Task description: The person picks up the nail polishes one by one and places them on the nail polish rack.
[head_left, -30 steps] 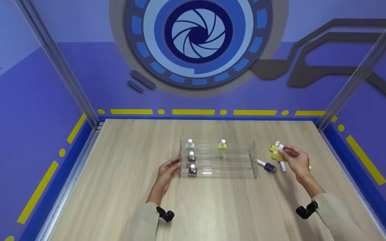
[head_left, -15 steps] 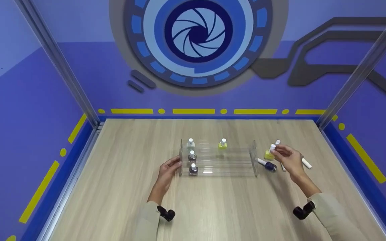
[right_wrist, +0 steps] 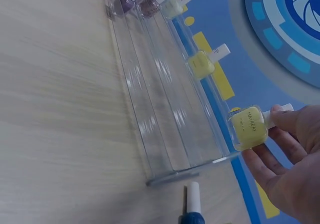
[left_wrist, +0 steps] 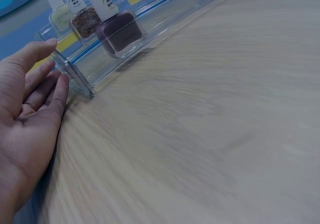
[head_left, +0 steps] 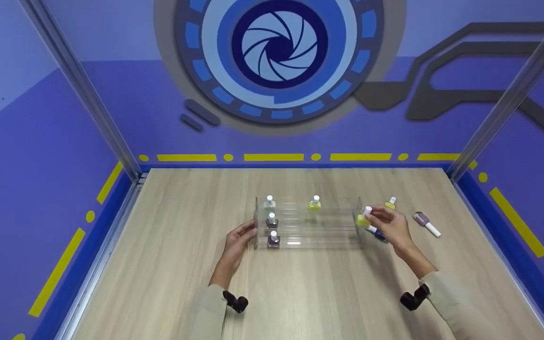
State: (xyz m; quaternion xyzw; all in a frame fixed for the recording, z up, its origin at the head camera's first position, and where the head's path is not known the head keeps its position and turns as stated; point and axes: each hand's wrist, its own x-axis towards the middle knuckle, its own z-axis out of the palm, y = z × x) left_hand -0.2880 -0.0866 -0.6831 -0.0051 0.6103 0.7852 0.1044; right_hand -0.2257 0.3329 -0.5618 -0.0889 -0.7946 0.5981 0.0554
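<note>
Background: blue-violet wall (head_left: 125, 94) with yellow dashes; below it, a pale wood-grain table (head_left: 182, 203). Clear stepped rack (head_left: 314, 231) stands on the table, lower centre of the head frame. Left hand (head_left: 235, 245): fingers relaxed, tips resting against the rack's left end. Right hand (head_left: 393, 227): thumb and fingers pinch the white cap of a yellow bottle (head_left: 362, 220), held upright at the rack's right end; contact with rack cannot be told. On the rack, left side, back to front: pale bottle (head_left: 269, 203), glitter bottle (head_left: 272, 220), dark plum bottle (left_wrist: 120, 33). Second yellow bottle (head_left: 315, 204): back tier, right of the pale one. Right of frame, on table: navy bottle (head_left: 379, 234), partly hidden; mauve bottle (head_left: 421, 218), lying.
</note>
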